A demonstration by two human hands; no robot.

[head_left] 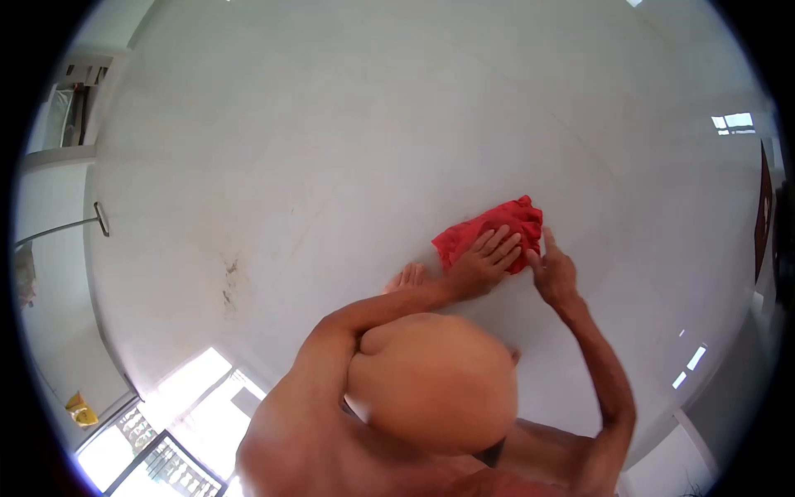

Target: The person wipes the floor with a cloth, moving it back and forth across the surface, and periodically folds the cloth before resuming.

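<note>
A crumpled red cloth [468, 238] lies on the pale, smooth floor [348, 149]. My left hand [487, 263] rests flat on top of it, fingers stretched out and partly covering it. Just to the right, my right hand [556, 272] is beside the cloth's right edge. Its index finger points forward and the thumb is apart; I see nothing held in it. My bare foot [406, 277] shows to the left of the cloth, behind my left forearm.
Dark smudges [229, 282] mark the floor to the left. A long-handled floor wiper [101, 219] stands near the left wall. At lower left are a yellow packet [81, 410] and a bright grilled opening [157, 464]. A shelf recess [74, 108] is at upper left.
</note>
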